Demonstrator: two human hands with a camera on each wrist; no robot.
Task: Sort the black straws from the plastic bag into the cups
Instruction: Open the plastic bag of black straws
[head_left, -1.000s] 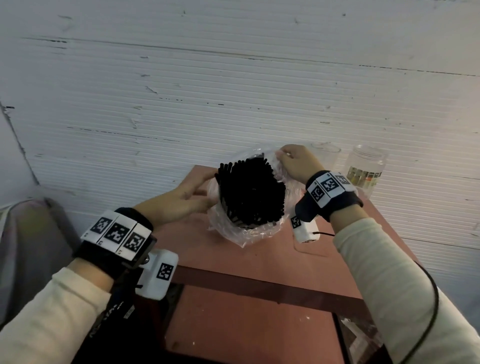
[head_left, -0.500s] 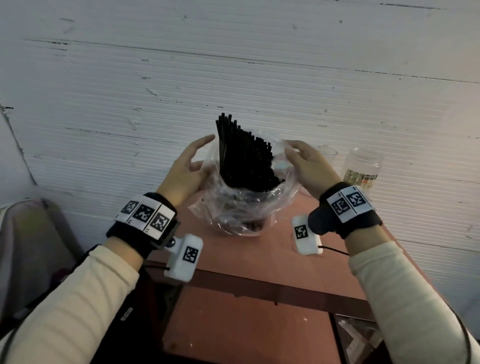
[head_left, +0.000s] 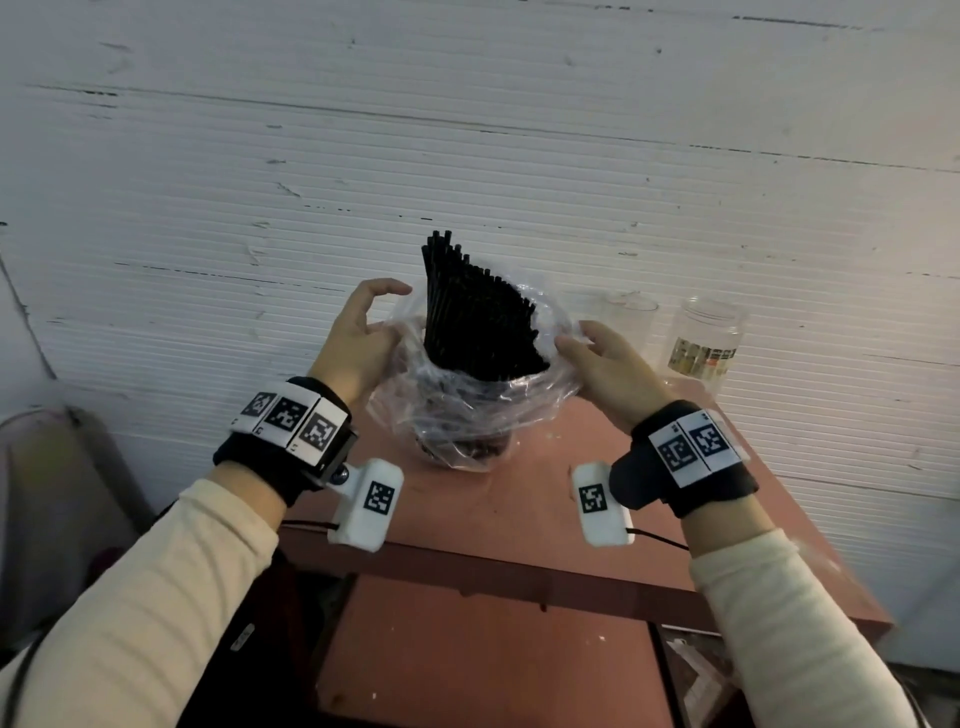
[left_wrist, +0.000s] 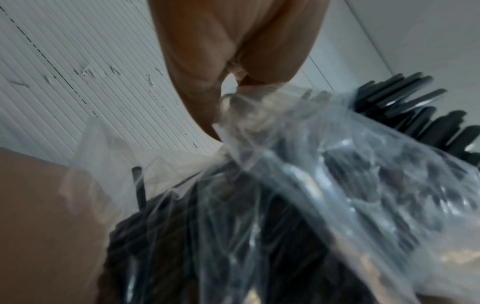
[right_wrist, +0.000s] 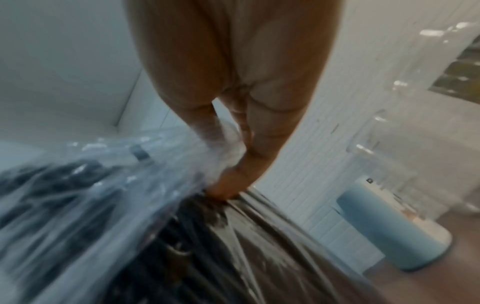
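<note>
The clear plastic bag (head_left: 470, 415) is seen at centre frame in the head view, standing on the reddish table (head_left: 519, 514) w/ its mouth pulled wide. A dense bundle of black straws (head_left: 475, 317) sticks up out of it, tallest at the left, tips fanned toward upper centre against the white ribbed wall (head_left: 467, 130).

The bag rim is pinched at its left edge by the left hand (head_left: 358, 338); thumb & fingertip are closed on the film, while the index finger is lifted & curved above. In the left wrist view the pinch on the film is plain at upper centre, straws showing thru the plastic below.

The right edge of the rim is held by the right hand (head_left: 605, 371), fingers curled onto the plastic. The right wrist view is blurred, but fingertips are seen closed on bunched film at mid frame.

Two clear cups are set at the table's back, right of centre: one cup (head_left: 629, 322) just behind the right hand, a labelled cup (head_left: 706, 345) further right. No straws can be made out in either.
</note>
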